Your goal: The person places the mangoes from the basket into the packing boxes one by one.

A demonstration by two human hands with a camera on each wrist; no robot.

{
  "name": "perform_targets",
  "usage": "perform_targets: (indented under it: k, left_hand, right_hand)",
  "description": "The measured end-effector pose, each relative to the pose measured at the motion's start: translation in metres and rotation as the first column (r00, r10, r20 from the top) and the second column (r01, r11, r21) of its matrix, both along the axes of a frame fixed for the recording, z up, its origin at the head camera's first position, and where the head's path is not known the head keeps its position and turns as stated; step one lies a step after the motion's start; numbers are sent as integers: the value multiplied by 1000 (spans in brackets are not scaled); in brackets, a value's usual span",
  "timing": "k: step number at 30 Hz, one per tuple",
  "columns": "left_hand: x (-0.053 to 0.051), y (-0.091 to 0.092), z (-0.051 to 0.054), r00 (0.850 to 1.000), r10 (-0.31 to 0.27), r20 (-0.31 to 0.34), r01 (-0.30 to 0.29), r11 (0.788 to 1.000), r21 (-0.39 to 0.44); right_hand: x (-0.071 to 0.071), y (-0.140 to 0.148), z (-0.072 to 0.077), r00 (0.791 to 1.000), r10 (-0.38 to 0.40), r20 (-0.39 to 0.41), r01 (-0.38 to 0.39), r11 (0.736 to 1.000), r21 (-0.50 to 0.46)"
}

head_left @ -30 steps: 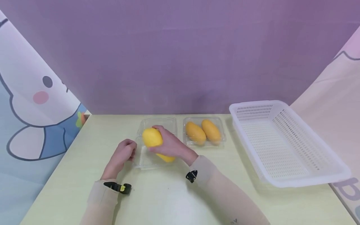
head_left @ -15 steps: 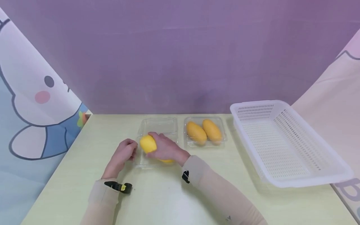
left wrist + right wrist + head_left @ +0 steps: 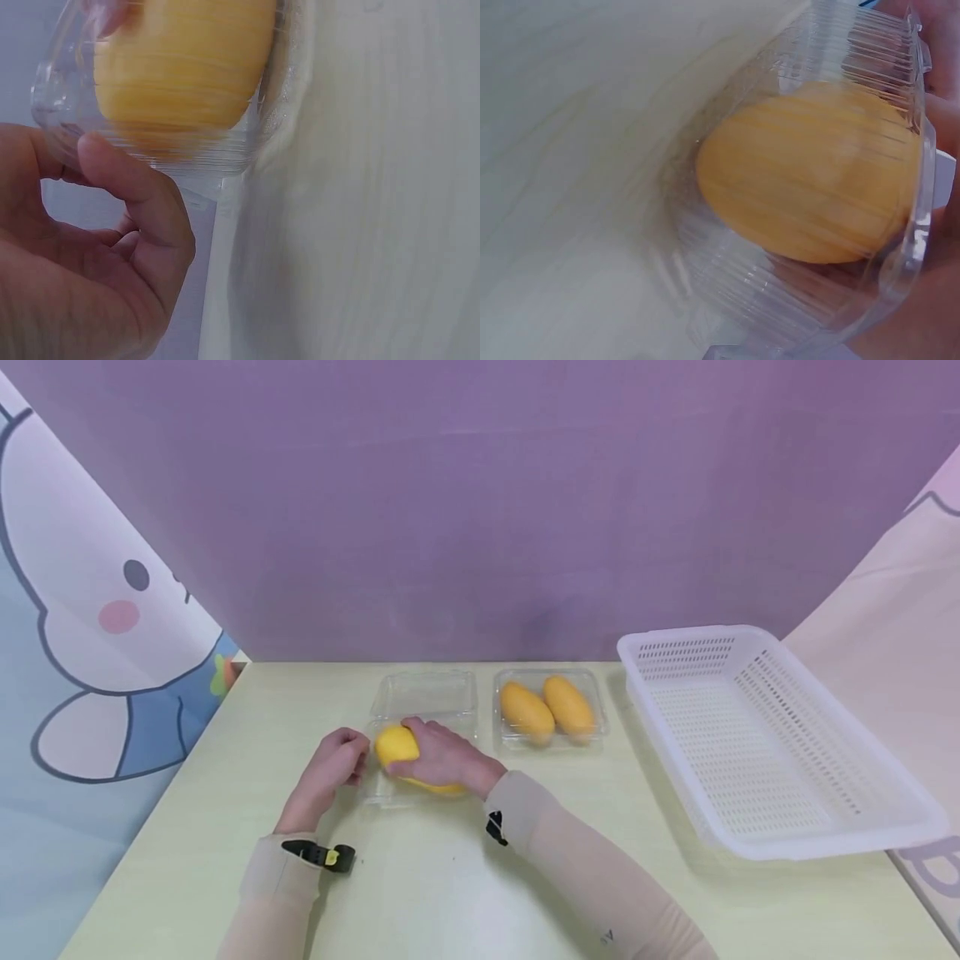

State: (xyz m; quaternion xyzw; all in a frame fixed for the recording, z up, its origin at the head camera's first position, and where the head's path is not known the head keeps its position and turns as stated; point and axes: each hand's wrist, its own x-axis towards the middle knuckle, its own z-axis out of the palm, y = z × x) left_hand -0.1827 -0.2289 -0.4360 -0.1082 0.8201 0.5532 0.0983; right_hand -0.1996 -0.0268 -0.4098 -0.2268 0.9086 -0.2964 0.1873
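A yellow mango [image 3: 394,745] lies inside the base of a clear plastic clamshell box [image 3: 378,795], whose lid [image 3: 424,693] is laid back behind it. From above, my right hand [image 3: 438,756] grips the mango's middle and covers part of it. Through the clear wall in the right wrist view, the mango [image 3: 810,172] sits low against the bottom. At the box's left side is my left hand [image 3: 339,758]. The left wrist view shows this hand [image 3: 112,240] pinching the box's rim between thumb and finger, the remaining fingers curled.
Right of the box stands a second clear clamshell box [image 3: 504,745] with two mangoes [image 3: 527,713] in it. Farther right is a large white perforated plastic basket [image 3: 742,752]. A purple cloth backdrop [image 3: 480,527] rises behind the pale table [image 3: 450,893].
My right hand has lowered the mango from above the box down into its base, shifting slightly left. The left hand has stayed at the box's rim.
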Motion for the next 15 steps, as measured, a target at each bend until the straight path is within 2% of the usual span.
perform_targets:
  k: [4,10,15]
  left_hand:
    - [1,0,0,1000,2,-1,-2,1000,3]
    - [2,-1,1,1000,0,-2,0,1000,13]
    - [2,-1,1,1000,-4,7,4,1000,10]
  right_hand:
    - [2,0,1,1000,6,-20,-6,1000,6]
    - [10,0,5,994,53,-99,-50,998,33]
    - [15,2,13,989,70,-128,-62,996,68]
